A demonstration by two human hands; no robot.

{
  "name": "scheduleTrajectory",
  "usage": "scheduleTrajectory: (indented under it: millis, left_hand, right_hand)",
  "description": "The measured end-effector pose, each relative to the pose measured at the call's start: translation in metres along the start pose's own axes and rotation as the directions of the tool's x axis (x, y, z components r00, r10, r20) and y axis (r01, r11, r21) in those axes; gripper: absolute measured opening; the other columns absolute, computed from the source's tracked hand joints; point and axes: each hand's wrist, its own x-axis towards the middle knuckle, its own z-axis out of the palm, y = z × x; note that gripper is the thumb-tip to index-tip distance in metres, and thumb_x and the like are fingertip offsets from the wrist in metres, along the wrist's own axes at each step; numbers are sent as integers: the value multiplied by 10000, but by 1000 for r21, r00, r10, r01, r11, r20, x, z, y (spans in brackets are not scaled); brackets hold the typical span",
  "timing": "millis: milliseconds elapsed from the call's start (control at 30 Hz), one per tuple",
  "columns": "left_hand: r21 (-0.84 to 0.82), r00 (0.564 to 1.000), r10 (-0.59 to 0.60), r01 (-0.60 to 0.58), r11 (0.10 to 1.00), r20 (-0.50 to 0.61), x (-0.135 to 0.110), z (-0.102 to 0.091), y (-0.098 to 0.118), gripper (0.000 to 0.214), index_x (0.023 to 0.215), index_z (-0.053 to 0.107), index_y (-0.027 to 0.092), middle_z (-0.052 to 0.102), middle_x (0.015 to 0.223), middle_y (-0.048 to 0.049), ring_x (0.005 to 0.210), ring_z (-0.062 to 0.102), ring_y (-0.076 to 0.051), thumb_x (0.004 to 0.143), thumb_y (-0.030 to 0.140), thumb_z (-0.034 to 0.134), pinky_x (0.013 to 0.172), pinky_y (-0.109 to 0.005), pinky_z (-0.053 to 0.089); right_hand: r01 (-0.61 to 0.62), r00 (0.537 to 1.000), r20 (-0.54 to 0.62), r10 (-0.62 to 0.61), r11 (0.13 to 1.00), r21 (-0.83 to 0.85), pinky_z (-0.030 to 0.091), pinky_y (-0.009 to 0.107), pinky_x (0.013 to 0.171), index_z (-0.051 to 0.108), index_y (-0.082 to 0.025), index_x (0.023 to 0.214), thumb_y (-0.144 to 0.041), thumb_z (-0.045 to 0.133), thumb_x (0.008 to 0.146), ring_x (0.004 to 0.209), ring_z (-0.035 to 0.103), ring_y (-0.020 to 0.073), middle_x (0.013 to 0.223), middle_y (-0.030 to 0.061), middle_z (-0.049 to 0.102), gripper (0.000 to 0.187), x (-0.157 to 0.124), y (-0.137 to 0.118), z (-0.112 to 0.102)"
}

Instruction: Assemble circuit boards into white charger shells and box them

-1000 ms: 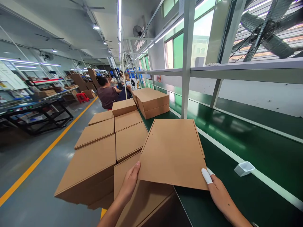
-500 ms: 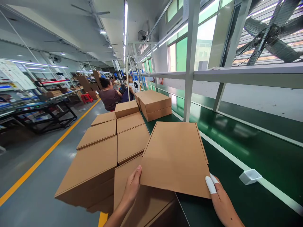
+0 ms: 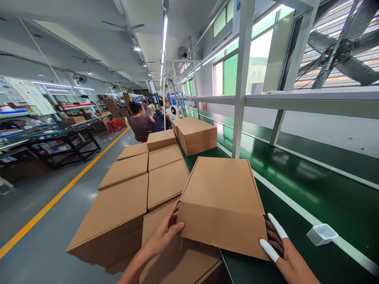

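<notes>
At the far left, a black rack [image 3: 63,148] stands beyond a yellow floor line [image 3: 63,193], the goods behind it too blurred to name. A red stool [image 3: 114,126] shows small further back. Closed brown boxes [image 3: 126,205] lie in two rows, their lower layers dark and hard to count; past them sits a person [image 3: 142,124], lower body mostly hidden. The left hand [image 3: 161,238] is clamped on the near left corner of the front box [image 3: 222,189], thumb over the edge, other fingers partly out of sight. That box sits between both hands at the edge of the green bench [image 3: 245,268], its underside hidden, so what bears it I cannot tell. At its near right corner the right hand [image 3: 291,256], white covers [image 3: 277,225] on thumb and forefinger, holds these two apart; the remaining fingers vanish behind the box, so I cannot tell whether they grip. Further right lies a clear plastic cup [image 3: 322,234], and above, a big fan [image 3: 340,53] is cut off by the frame
</notes>
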Motion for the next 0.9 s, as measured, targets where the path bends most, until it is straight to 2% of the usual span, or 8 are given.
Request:
scheduleTrajectory:
  millis: [67, 233, 300, 533, 667, 767, 833, 900]
  left_hand:
    - [44, 994, 26, -31, 999, 111, 7, -12, 8, 955, 1670, 95, 353, 372, 1666, -135, 1323, 604, -305, 929, 589, 650, 1087, -456, 537]
    - [388, 990, 136, -138, 911, 32, 36, -23, 14, 758, 1557, 439, 348, 497, 1575, -119, 1189, 641, -295, 866, 418, 743, 1065, -465, 533]
    - [452, 985, 160, -174, 875, 69, 42, -27, 15, 717, 1536, 468, 368, 536, 1546, -102, 1163, 652, -289, 862, 334, 713, 1026, -439, 557]
    - [511, 957, 277, -282, 812, 89, 49, -29, -4, 663, 1530, 475, 324, 629, 1429, -103, 1140, 674, -274, 882, 211, 559, 998, -441, 573]
    - [463, 954, 296, -285, 839, 50, 63, -28, -10, 618, 1506, 502, 321, 623, 1437, -105, 1161, 678, -273, 895, 236, 546, 1031, -488, 558]
    - [182, 970, 157, -124, 976, -184, 86, -29, 5, 528, 1379, 620, 263, 674, 1346, -115, 1190, 679, -282, 854, 299, 665, 1060, -480, 547]
    - [-42, 895, 4, -25, 999, -446, 101, -26, 18, 524, 1402, 579, 207, 654, 1372, -152, 1340, 593, -291, 911, 378, 641, 1165, -496, 458]
    - [-156, 836, -87, 2, 988, -542, 107, -14, 26, 598, 1519, 434, 189, 531, 1532, -180, 1494, 440, -271, 997, 464, 527, 1240, -474, 365]
  right_hand:
    - [100, 995, 38, -97, 991, -94, 553, 488, 1086, 173, -279, 1671, -598, 567, 980, 1366, 585, 331, 1604, 158, 461, 857, 8, -5, -8]
    - [277, 961, 110, -254, 860, -429, 582, 489, 1011, 320, -320, 1633, -532, 526, 1010, 1177, 691, 320, 1367, 124, 653, 689, 36, -9, -16]
    - [294, 956, 138, -260, 836, -463, 598, 445, 981, 308, -332, 1634, -504, 525, 1017, 1154, 702, 296, 1377, 111, 647, 675, 43, -6, -19]
    - [372, 926, 155, -343, 765, -525, 578, 421, 1012, 419, -276, 1573, -401, 477, 1027, 1125, 710, 267, 1299, 118, 682, 563, 54, 1, -25]
    - [400, 903, 111, -415, 720, -567, 605, 427, 955, 399, -250, 1571, -346, 442, 1028, 1068, 728, 269, 1229, 119, 701, 553, 50, -13, -8]
    - [492, 853, 170, -493, 652, -576, 634, 413, 876, 362, -226, 1588, -292, 420, 1031, 1001, 747, 272, 1173, 127, 721, 564, 31, -40, 27]
    - [603, 789, 286, -543, 596, -531, 646, 396, 822, 381, -222, 1581, -260, 428, 1028, 944, 755, 271, 1123, 120, 743, 556, 18, -64, 50]
    - [695, 711, 339, -616, 543, -471, 631, 401, 892, 447, -241, 1542, -253, 455, 1030, 1027, 739, 272, 1184, 119, 740, 513, 14, -87, 59]
